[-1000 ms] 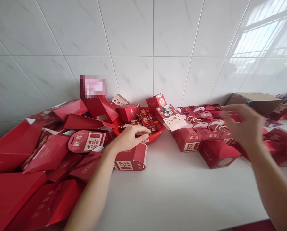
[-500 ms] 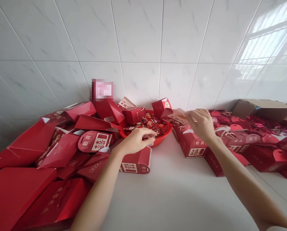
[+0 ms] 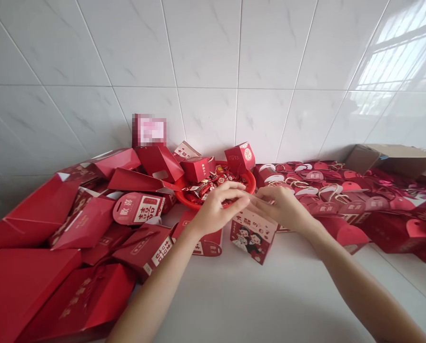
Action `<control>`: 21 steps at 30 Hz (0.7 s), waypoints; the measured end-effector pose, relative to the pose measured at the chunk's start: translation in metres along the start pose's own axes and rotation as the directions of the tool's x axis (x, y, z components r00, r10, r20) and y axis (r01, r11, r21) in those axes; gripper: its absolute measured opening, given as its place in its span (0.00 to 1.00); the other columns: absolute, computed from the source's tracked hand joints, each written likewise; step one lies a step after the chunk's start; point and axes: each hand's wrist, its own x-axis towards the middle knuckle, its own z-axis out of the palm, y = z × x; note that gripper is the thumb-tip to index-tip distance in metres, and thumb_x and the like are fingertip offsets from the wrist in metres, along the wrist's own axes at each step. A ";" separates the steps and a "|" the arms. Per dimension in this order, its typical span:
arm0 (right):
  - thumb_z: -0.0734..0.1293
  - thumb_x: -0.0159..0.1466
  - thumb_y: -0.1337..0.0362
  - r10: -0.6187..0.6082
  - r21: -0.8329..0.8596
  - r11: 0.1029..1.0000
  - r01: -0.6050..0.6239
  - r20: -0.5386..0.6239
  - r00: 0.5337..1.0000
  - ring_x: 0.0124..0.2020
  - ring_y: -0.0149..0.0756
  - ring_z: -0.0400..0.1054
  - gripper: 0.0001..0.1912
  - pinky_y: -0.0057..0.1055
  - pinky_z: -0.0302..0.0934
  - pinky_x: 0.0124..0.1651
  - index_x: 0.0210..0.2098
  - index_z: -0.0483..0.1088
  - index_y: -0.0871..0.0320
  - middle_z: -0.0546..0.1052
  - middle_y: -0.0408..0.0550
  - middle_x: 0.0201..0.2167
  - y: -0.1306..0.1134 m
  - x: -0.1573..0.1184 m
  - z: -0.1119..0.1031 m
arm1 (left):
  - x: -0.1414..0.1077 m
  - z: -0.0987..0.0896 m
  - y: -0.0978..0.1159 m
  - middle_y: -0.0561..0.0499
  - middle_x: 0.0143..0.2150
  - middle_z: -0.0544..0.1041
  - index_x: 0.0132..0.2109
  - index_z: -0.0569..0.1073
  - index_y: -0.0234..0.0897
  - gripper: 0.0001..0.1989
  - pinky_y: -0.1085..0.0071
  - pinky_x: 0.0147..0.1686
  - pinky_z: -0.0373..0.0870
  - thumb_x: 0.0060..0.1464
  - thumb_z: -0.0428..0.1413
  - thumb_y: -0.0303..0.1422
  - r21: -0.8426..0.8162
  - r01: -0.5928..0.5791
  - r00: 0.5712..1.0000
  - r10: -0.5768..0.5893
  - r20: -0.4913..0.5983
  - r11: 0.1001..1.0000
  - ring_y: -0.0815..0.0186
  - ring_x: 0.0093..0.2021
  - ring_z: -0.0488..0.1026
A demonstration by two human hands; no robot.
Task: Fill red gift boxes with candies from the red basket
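Above the smooth white tabletop [image 3: 262, 300], just in front of the round red plastic bowl [image 3: 252, 184], a small cream-and-red printed cardboard box [image 3: 251, 240] with a cartoon couple on its face hung at a tilt beneath the person's two bare hands. The right hand [image 3: 286, 205] had its fingers bent nearly closed at the box's upper edge and held it there, palm turned down. The left hand [image 3: 222, 202] met that edge from the other side, its fingers loosely curved and the thumb slightly apart from them; whether they also gripped the box could not be told.

Small sweets in shiny red wrappers [image 3: 203, 189] filled the bowl, partly hidden by the left hand. Below that hand, a red cardboard box with an arched end [image 3: 212, 243] lay on the tabletop. A heap of red cardboard boxes [image 3: 87, 221] spread to the left, while rows of red arch-topped boxes with twisted cord handles [image 3: 327, 208] stood to the right, near a plain brown cardboard carton [image 3: 398, 162] by the white tiled wall [image 3: 205, 47].
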 end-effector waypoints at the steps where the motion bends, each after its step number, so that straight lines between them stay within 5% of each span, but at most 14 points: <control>1: 0.64 0.65 0.53 -0.003 0.047 0.999 0.002 0.029 1.000 0.24 0.31 0.61 0.19 0.29 0.53 0.28 0.23 0.69 0.58 0.70 0.43 0.20 0.004 0.001 0.006 | 0.000 0.004 -0.001 0.46 0.53 0.77 0.42 0.82 0.40 0.12 0.65 0.57 0.69 0.63 0.56 0.40 0.036 0.013 1.000 -0.014 0.018 0.999 0.59 0.55 0.74; 8: 0.63 0.66 0.45 -0.090 0.325 0.945 0.021 0.198 0.976 0.24 0.31 0.58 0.24 0.29 0.53 0.26 0.27 0.73 0.58 0.67 0.42 0.21 0.025 0.007 0.023 | -0.001 0.013 -0.016 0.46 0.40 0.76 0.36 0.81 0.37 0.13 0.64 0.48 0.72 0.60 0.57 0.41 0.170 0.095 0.995 -0.092 -0.023 0.981 0.60 0.43 0.75; 15: 0.60 0.66 0.39 -0.118 0.353 0.935 -0.027 0.381 0.917 0.22 0.27 0.43 0.30 0.30 0.39 0.24 0.21 0.62 0.57 0.51 0.37 0.19 0.034 0.015 0.010 | -0.001 -0.006 -0.013 0.48 0.45 0.78 0.38 0.81 0.41 0.07 0.62 0.52 0.71 0.55 0.60 0.37 0.151 0.147 0.961 -0.178 0.214 0.978 0.59 0.47 0.76; 18: 0.60 0.68 0.42 -0.089 0.312 0.950 -0.001 0.273 0.958 0.22 0.28 0.54 0.28 0.29 0.49 0.25 0.23 0.65 0.58 0.62 0.40 0.20 0.035 0.031 0.000 | 0.004 -0.019 -0.016 0.45 0.50 0.78 0.40 0.81 0.40 0.10 0.61 0.55 0.71 0.56 0.59 0.39 0.044 0.156 0.979 -0.161 0.127 0.987 0.57 0.51 0.76; 21: 0.59 0.70 0.53 -0.019 0.159 0.987 -0.005 0.152 0.988 0.34 0.35 0.71 0.19 0.30 0.63 0.37 0.33 0.72 0.59 0.77 0.48 0.31 0.035 0.061 -0.002 | 0.011 -0.033 -0.027 0.45 0.47 0.81 0.42 0.79 0.37 0.14 0.61 0.51 0.74 0.55 0.59 0.41 -0.077 0.226 0.971 -0.231 -0.063 0.971 0.57 0.48 0.78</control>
